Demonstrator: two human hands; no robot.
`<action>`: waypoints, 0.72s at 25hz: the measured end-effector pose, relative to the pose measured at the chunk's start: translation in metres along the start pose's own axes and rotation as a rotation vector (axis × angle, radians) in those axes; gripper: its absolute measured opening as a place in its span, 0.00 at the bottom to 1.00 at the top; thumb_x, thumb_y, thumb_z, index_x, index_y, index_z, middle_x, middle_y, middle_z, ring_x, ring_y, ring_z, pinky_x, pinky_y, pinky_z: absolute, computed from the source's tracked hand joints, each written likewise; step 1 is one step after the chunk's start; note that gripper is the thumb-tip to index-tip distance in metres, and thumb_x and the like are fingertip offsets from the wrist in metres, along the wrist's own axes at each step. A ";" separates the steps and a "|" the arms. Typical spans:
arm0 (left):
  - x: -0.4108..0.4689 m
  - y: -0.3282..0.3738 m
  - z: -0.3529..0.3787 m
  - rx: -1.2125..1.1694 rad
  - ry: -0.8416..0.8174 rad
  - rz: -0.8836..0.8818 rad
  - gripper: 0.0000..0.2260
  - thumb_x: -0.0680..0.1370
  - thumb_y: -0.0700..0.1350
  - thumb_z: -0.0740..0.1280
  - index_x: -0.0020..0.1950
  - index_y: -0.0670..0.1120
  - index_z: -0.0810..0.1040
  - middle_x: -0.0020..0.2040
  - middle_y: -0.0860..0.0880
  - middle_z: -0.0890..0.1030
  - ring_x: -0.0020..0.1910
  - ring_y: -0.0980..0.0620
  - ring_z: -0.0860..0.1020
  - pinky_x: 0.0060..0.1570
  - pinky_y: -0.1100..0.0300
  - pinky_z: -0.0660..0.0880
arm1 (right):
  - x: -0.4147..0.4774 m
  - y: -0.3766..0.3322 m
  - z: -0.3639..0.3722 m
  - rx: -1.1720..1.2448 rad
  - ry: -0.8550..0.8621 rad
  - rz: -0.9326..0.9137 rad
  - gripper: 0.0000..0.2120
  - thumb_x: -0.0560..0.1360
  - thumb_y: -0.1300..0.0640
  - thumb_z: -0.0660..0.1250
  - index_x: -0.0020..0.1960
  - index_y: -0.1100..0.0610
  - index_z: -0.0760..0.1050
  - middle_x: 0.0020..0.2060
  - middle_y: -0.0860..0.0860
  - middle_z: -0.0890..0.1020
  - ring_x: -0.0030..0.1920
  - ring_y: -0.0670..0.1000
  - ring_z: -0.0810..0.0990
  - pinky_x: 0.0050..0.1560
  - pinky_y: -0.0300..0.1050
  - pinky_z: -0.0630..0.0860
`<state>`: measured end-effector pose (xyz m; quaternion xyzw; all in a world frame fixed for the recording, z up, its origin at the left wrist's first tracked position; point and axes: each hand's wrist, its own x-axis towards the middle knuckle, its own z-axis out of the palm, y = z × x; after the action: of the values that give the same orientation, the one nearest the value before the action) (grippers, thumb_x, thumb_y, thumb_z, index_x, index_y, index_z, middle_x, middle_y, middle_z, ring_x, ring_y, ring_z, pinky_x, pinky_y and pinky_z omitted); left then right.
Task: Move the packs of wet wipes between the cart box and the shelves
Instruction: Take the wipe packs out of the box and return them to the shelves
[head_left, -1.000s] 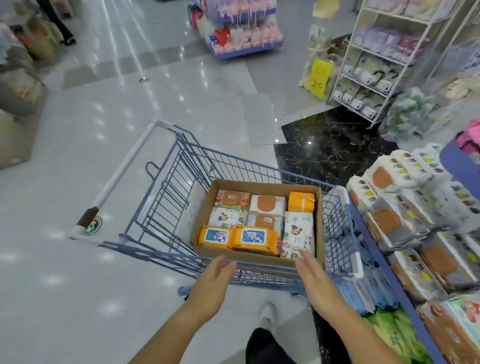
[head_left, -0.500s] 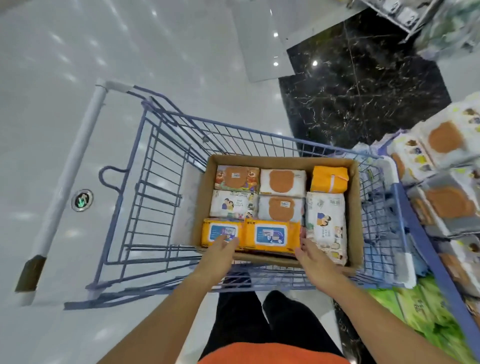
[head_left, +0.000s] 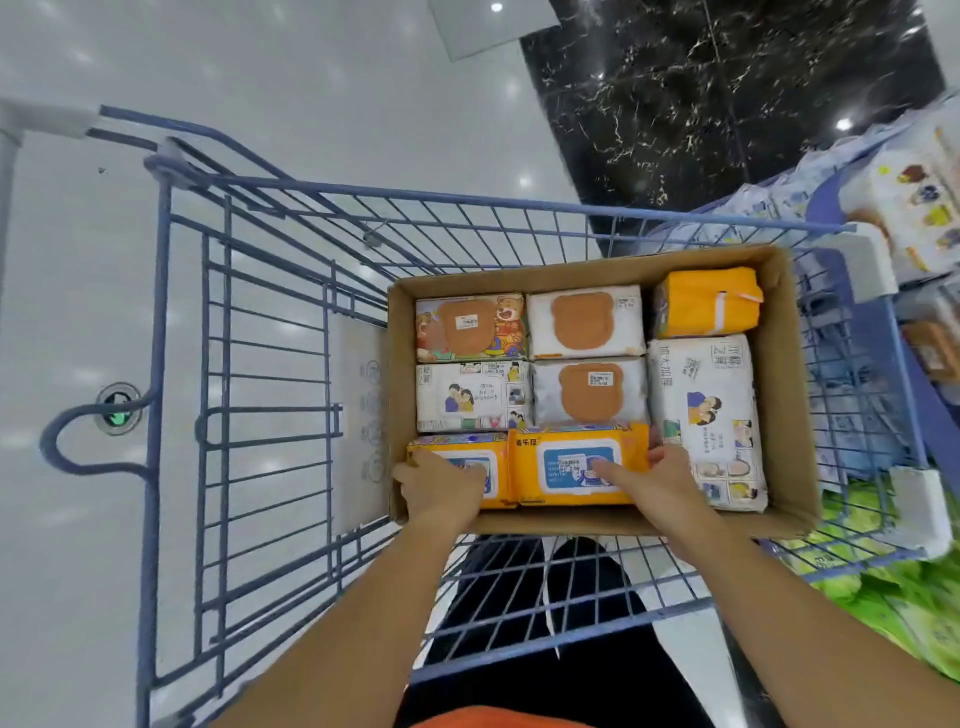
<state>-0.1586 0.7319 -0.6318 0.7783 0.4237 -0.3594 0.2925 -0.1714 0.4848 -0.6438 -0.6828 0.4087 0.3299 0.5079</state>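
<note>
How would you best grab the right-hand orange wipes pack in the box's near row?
Come from above and pinch its right end: the right orange pack lies flat, packed against neighbours, with a slim gap beside the tall white pack. The right hand grips there, thumb on top; the left hand holds the left orange pack.

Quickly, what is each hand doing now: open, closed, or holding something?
Left hand: grips the left orange pack.
Right hand: grips the right orange pack.
</note>
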 end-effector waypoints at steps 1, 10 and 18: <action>-0.003 0.001 0.006 0.012 0.019 0.008 0.35 0.75 0.50 0.73 0.76 0.41 0.59 0.72 0.40 0.60 0.67 0.38 0.70 0.67 0.50 0.72 | 0.000 -0.003 0.002 0.042 0.013 0.006 0.34 0.60 0.45 0.84 0.59 0.58 0.75 0.50 0.52 0.85 0.51 0.51 0.84 0.51 0.50 0.80; 0.026 -0.019 -0.006 -0.417 -0.165 -0.144 0.15 0.72 0.50 0.80 0.47 0.45 0.77 0.48 0.48 0.82 0.43 0.53 0.78 0.45 0.56 0.73 | -0.026 -0.024 -0.007 0.131 -0.038 -0.011 0.16 0.67 0.49 0.81 0.52 0.52 0.84 0.45 0.48 0.88 0.46 0.49 0.87 0.46 0.45 0.80; 0.020 -0.025 -0.010 -0.257 -0.209 0.100 0.43 0.52 0.61 0.86 0.60 0.47 0.75 0.54 0.50 0.84 0.52 0.51 0.84 0.53 0.48 0.83 | -0.053 -0.015 -0.020 0.365 0.028 -0.095 0.18 0.68 0.62 0.80 0.55 0.54 0.82 0.46 0.51 0.88 0.45 0.50 0.88 0.40 0.44 0.83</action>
<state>-0.1702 0.7601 -0.6462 0.7130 0.3943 -0.3663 0.4494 -0.1814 0.4795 -0.5866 -0.6022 0.4363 0.2163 0.6326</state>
